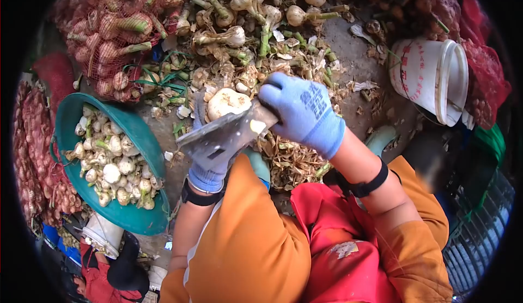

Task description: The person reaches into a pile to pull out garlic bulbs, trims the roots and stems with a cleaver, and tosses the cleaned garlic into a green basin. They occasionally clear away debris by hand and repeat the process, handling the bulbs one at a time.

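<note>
My right hand (305, 112), in a blue work glove, is wrapped round the handle end of a wide cleaver (220, 139). A pale scrap sticks to the metal near my fingers. Just behind the blade's upper edge shows a large garlic bulb (227, 104), its pale side facing up. My left hand (210, 176), gloved too, holds the bulb from the left and below; the cleaver hides most of its fingers. Below and beyond the hands lie trimmed stalks and dry skins (297, 164). Untrimmed garlic with stalks (234, 36) is heaped farther off.
At left a tilted green basin (158, 205) holds several trimmed bulbs. A red net sack of garlic (117, 30) stands at upper left. On the right a white bucket (419, 77) lies tipped, near a dark slatted crate (479, 237). Another person (106, 276) is at lower left.
</note>
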A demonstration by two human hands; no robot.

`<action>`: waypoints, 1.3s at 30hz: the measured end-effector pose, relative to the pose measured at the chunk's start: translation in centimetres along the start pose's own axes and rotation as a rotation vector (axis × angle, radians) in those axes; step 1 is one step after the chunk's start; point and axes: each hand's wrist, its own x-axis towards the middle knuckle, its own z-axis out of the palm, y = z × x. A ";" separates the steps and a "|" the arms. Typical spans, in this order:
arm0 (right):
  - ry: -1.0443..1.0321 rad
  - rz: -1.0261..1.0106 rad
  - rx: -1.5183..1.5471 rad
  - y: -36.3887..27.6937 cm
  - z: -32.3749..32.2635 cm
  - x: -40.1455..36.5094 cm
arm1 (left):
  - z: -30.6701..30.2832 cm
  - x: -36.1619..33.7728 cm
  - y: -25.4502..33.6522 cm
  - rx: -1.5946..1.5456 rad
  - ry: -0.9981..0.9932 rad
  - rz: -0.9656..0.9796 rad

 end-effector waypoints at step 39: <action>-0.153 0.487 0.128 8.6 -1.1 3.2 | -5.0 1.1 2.9 -0.644 0.240 -0.217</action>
